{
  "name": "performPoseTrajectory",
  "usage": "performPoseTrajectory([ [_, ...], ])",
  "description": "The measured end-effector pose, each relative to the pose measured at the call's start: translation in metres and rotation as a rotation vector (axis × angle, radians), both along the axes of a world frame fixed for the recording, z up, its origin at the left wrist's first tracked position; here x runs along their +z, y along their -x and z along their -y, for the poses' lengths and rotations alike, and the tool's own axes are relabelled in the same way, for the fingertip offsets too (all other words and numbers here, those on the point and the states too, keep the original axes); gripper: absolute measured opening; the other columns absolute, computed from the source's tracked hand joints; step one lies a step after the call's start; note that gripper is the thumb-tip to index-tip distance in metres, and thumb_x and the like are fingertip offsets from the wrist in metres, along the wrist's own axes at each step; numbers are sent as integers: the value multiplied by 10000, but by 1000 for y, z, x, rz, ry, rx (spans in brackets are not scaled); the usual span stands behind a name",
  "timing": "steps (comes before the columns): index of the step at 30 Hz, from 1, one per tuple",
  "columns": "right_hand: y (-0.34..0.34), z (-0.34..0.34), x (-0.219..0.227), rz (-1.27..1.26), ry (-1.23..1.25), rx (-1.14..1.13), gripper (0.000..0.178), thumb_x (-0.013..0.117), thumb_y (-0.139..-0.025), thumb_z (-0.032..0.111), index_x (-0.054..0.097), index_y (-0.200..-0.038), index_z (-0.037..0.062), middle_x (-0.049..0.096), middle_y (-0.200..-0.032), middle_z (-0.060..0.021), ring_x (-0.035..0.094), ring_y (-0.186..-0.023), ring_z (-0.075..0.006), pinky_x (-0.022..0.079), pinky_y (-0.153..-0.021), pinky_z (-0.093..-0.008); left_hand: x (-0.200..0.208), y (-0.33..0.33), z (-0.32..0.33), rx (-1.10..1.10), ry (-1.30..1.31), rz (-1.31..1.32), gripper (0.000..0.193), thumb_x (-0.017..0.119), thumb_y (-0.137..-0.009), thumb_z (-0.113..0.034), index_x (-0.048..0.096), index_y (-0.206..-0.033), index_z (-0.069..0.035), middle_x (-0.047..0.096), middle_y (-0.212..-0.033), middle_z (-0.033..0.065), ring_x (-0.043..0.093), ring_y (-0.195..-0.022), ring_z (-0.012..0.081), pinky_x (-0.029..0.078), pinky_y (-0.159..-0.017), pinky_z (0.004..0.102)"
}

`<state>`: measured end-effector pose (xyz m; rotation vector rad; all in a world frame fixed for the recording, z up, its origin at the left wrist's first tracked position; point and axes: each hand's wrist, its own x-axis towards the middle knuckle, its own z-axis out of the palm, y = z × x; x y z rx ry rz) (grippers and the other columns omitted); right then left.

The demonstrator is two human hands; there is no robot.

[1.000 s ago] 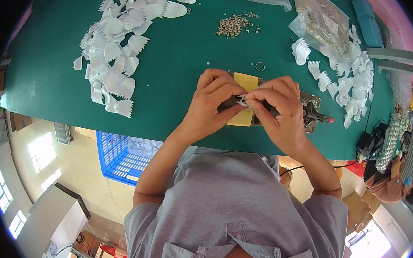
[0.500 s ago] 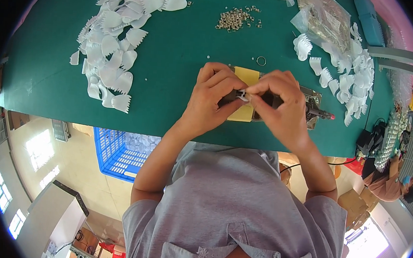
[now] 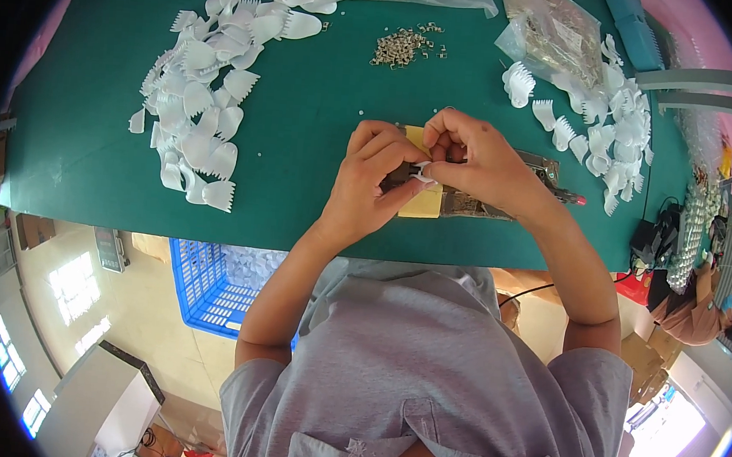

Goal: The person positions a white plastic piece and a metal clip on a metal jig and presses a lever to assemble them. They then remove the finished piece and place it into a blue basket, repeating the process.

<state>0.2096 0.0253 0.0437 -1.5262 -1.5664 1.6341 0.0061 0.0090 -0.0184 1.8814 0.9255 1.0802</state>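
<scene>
Over a metal toggle-clamp fixture (image 3: 469, 205) with a yellow block (image 3: 421, 203), both my hands work close together. My left hand (image 3: 368, 179) is closed, thumb and forefinger pinching a small white plastic piece (image 3: 425, 172) with a dark part beside it. The thumb of my right hand (image 3: 482, 164) presses against the same white piece. Its other fingers are curled in above the fixture's far side, and whether they hold anything else is hidden. The fixture's red-tipped handle (image 3: 579, 200) sticks out to the right of my right wrist.
White toothed plastic pieces (image 3: 195, 102) lie heaped at left, with more (image 3: 623, 136) at right. Small metal clips (image 3: 398, 47) form a pile at the far middle, near clear bags (image 3: 558, 34) of parts. A blue basket (image 3: 200, 293) stands below the green table (image 3: 293, 181).
My right hand has turned and curled its fingers, its thumb now at the white piece. The loose metal ring seen beyond my hands is out of sight. The view has shifted slightly.
</scene>
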Motion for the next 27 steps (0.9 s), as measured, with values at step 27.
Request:
performPoseTrajectory([
  [27, 1, -4, 6, -41, 140, 25, 199, 765, -875, 68, 646, -1026, 17, 670, -889, -23, 621, -820, -91, 497, -733, -261, -6, -1, 1, -8, 162, 121, 263, 877, -759, -63, 703, -955, -54, 694, -960, 69, 634, -979, 275, 509, -867, 397],
])
